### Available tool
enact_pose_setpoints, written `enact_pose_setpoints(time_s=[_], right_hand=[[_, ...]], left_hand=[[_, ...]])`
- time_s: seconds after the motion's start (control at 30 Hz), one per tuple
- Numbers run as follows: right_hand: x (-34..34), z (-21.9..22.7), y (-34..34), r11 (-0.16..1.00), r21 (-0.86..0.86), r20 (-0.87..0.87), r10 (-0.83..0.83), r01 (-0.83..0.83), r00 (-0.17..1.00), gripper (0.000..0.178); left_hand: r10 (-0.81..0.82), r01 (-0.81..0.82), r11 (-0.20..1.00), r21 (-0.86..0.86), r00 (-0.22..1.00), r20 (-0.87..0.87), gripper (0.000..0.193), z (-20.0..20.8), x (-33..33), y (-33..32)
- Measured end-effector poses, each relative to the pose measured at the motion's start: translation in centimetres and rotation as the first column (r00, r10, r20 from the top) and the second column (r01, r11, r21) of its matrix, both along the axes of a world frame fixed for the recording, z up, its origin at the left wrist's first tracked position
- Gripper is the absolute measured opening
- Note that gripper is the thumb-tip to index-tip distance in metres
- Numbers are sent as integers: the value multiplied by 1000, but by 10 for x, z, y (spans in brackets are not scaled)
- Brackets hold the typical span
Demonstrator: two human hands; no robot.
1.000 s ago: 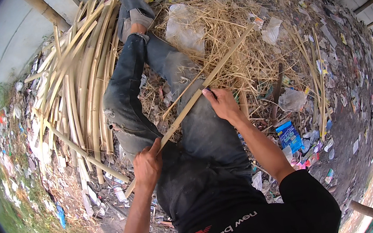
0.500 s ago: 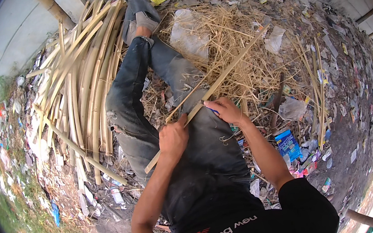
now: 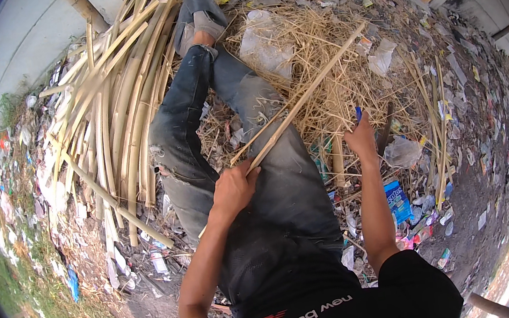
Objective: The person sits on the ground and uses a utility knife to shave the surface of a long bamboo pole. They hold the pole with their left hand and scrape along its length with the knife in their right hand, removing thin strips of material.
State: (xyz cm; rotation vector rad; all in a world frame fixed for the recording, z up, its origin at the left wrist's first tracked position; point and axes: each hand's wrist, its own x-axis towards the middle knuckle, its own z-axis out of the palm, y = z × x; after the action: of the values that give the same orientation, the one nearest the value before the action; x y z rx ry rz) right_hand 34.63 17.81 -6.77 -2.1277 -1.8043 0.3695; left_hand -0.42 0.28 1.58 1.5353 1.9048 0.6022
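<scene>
My left hand (image 3: 233, 189) is closed round a long split bamboo strip (image 3: 315, 83), which slants over my thighs from my lap toward the far right. Beside the strip, near that hand, lies a thinner sliver (image 3: 258, 137); whether it is joined to the strip I cannot tell. Off to the right, apart from the strip, my right hand (image 3: 362, 140) grips a small blue-handled knife (image 3: 358, 114). Its blade is hard to make out. My legs in dark, worn trousers (image 3: 283, 181) stretch out ahead, feet crossed.
Many long bamboo strips (image 3: 131, 104) are piled at the left. Pale shavings (image 3: 323, 47) heap beyond my right leg. Thin strips (image 3: 438, 128) lie farther right. Litter covers the ground, including a blue packet (image 3: 398, 202). A grey wall (image 3: 10, 59) stands behind.
My right hand has moved off the bamboo strip to the right, taking the knife along. The left hand keeps its hold on the strip, nearly in place.
</scene>
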Motion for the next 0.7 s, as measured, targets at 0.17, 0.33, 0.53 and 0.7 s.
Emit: enact_pose_setpoints(time_s=[0.17, 0.33, 0.53, 0.7], right_hand=[[-60, 51, -24, 998, 5, -475, 59, -64, 878, 45], [-112, 67, -31, 972, -26, -548, 182, -234, 816, 41], [-134, 65, -21, 938, -42, -311, 315, -344, 897, 61], [-143, 67, -40, 888, -80, -278, 416, -452, 866, 64]], left_hand=[[-2, 1, 999, -35, 1000, -14, 34, 4, 2, -1], [13, -13, 1000, -26, 1000, 6, 31, 2, 0, -3], [-11, 11, 1000, -9, 1000, 10, 29, -2, -1, -2], [-34, 34, 999, -38, 999, 9, 28, -1, 0, 2]])
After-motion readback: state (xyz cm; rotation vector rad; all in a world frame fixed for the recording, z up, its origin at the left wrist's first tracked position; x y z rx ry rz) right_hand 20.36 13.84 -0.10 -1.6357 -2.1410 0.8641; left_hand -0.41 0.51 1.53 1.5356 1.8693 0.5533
